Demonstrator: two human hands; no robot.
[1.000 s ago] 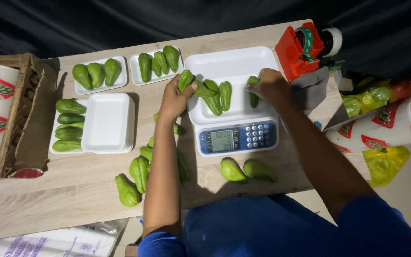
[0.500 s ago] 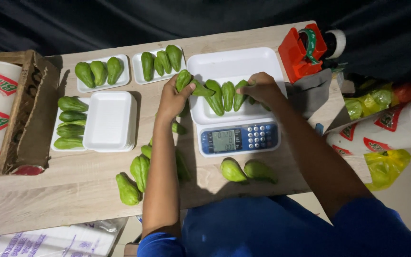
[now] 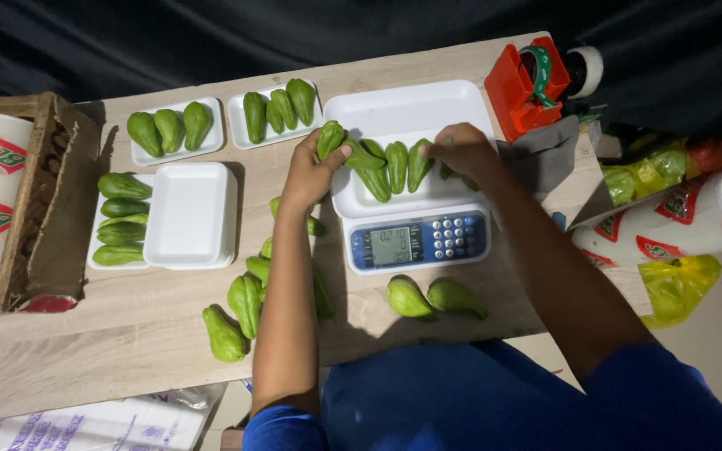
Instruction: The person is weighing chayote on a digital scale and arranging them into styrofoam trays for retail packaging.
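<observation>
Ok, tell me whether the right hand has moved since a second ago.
Yes. The right hand has come in from the right edge of the foam tray on the scale, leftward toward the gourds lined up on it.

Green chayotes [image 3: 386, 167] under my hands lie on a white foam tray [image 3: 411, 113]. The scale [image 3: 418, 240] beneath is white with a blue keypad panel and grey display. The table [image 3: 85, 334] is pale wood grain. The tape dispenser [image 3: 526, 83] at its far right corner is red-orange. My sleeves are blue.
</observation>
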